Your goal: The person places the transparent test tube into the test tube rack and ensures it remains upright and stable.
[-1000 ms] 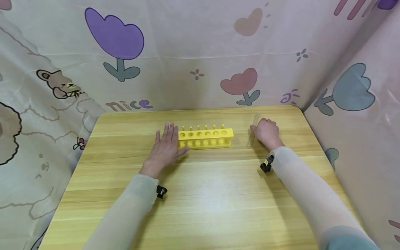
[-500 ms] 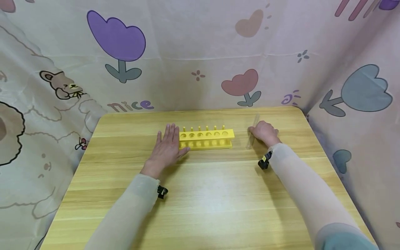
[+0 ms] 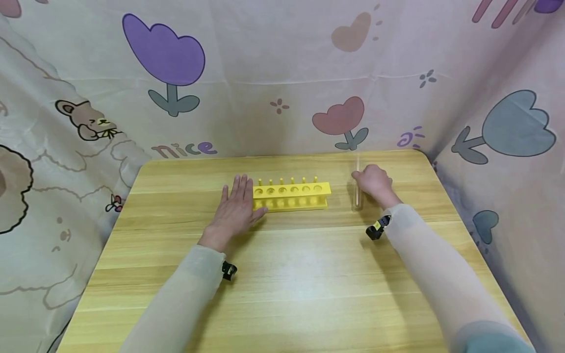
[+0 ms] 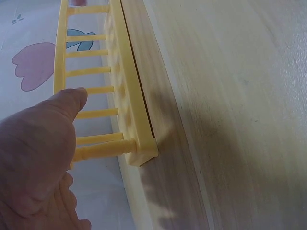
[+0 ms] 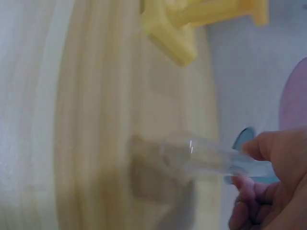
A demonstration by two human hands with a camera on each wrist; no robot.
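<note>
The bench had a pale yellow wood-grain top, its grain running left to right, its far corners rounded and its middle glossy with reflected light. Towards the far side a yellow plastic test-tube rack stood upright on it, lengthwise from left to right.

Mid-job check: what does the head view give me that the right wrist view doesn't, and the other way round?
Only the head view: the left hand against the rack's left end, the row of round holes in its top, and the purple tulip on the curtain.

Only the right wrist view: a fingertip of the right hand opposite its thumb across the clear tube.

Both: right hand, tube, part of the rack, table and curtain.
</note>
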